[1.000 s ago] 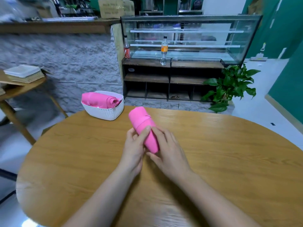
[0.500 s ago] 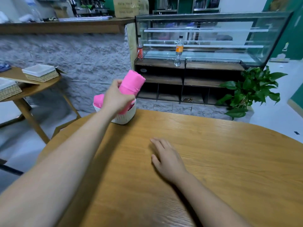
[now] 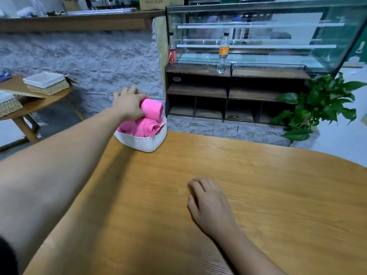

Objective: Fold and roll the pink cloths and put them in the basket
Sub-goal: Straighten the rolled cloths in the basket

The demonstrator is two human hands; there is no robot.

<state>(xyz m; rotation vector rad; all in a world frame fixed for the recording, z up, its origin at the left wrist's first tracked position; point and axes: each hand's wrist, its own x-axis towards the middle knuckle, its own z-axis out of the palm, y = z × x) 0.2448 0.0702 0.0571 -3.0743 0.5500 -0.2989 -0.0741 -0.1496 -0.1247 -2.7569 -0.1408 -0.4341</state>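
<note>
Head view: left hand (image 3: 129, 105) grip wraps rolled pink cloth (image 3: 152, 109) over white basket (image 3: 146, 143), ready to seat it; right hand (image 3: 211, 208) flat on tabletop (image 3: 268, 185).

The basket (image 3: 145, 142) is sitting at the table's (image 3: 258, 195) far edge. A rolled cloth (image 3: 146, 127) is lying in it, a second roll (image 3: 152, 109) in the left hand (image 3: 128, 105) just above. The right hand (image 3: 210, 205) is resting nearer, right of the basket.

The left hand (image 3: 129, 105) covers the left part of the rolled pink cloth (image 3: 152, 109), the second pink roll (image 3: 146, 126) lies perhaps half hidden beneath it and behind the wall of the white perforated plastic basket (image 3: 146, 143), and the print on the orange-labelled clear plastic bottle (image 3: 223, 51) is too small to read.
</note>
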